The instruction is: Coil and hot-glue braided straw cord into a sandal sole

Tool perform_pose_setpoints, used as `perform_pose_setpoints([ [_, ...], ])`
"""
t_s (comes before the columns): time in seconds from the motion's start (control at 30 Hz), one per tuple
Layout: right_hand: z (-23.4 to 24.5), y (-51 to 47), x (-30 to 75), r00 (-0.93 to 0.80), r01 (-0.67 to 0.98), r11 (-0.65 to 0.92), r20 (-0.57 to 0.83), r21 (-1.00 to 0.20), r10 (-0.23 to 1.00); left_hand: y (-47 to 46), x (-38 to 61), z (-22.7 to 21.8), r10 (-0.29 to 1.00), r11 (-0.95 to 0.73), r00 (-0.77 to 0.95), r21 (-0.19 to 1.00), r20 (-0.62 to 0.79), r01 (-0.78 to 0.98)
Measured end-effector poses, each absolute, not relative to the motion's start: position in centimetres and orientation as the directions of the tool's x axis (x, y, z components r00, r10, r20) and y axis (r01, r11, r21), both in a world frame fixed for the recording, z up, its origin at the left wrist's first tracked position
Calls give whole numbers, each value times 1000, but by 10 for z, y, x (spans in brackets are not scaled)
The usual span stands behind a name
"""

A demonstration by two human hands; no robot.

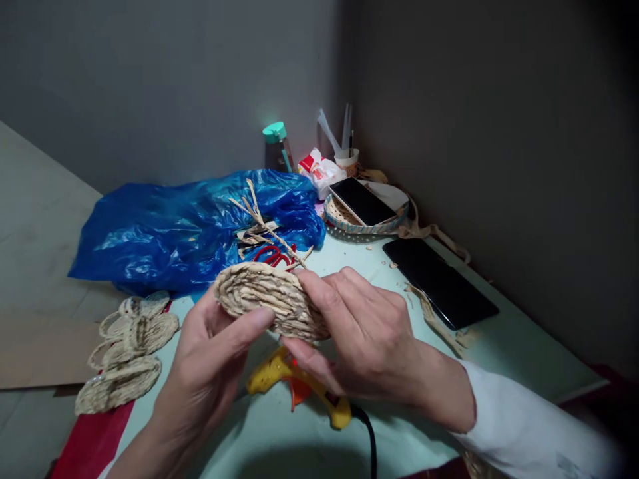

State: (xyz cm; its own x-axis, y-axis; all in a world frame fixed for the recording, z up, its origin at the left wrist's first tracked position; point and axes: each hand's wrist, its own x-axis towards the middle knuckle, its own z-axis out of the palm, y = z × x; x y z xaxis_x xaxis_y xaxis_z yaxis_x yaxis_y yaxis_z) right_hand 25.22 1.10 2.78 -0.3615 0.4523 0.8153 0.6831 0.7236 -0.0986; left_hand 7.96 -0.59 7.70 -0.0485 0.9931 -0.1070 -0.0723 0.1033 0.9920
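Note:
An oval sole of coiled, braided straw [269, 296] is held up in front of me between both hands. My left hand [214, 339] grips its left end, the thumb pressed on the face of the coil. Round the right end, the fingers and thumb of my right hand [359, 326] are closed on its edge. Loose straw ends [257, 216] stick up behind it. Below, a yellow glue gun [272, 372] with an orange trigger lies on the table, partly behind my right hand. Red-handled scissors [269, 254] show just beyond the sole.
Several small woven straw slippers [120, 386] lie at the left edge. A blue plastic bag [164, 233] covers the back left. One phone [364, 201] rests on a round basket [339, 223]; a black tablet-like device [439, 279] lies at right. Behind stand a bottle [277, 150] and a cup [347, 163].

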Motion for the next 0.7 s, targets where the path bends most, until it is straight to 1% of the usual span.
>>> perform_pose_setpoints([
  [0.07, 28, 9, 252, -378, 643, 752, 795, -143, 475, -3, 79, 73, 991, 107, -70, 984, -118, -145],
  [0.13, 29, 7, 251, -381, 581, 784, 777, -220, 501, -1, 77, 71, 989, 97, -88, 977, -115, -191],
  [0.33, 38, 5, 254, -322, 327, 824, 766, -462, 557, 2, 77, 74, 987, 130, -62, 971, -145, -201],
  [0.47, 45, 4, 258, -317, 210, 775, 709, -595, 630, -1, 81, 76, 987, 120, -84, 974, -138, -190],
  [0.53, 46, 4, 259, -304, 179, 748, 687, -640, 660, -2, 82, 76, 986, 115, -107, 983, -132, -146],
  [0.6, 45, 5, 259, -292, 147, 739, 685, -658, 668, -2, 83, 75, 984, 111, -127, 986, -126, -123],
  [0.7, 43, 7, 258, -285, 120, 738, 689, -664, 666, -1, 81, 73, 983, 112, -129, 983, -131, -145],
])
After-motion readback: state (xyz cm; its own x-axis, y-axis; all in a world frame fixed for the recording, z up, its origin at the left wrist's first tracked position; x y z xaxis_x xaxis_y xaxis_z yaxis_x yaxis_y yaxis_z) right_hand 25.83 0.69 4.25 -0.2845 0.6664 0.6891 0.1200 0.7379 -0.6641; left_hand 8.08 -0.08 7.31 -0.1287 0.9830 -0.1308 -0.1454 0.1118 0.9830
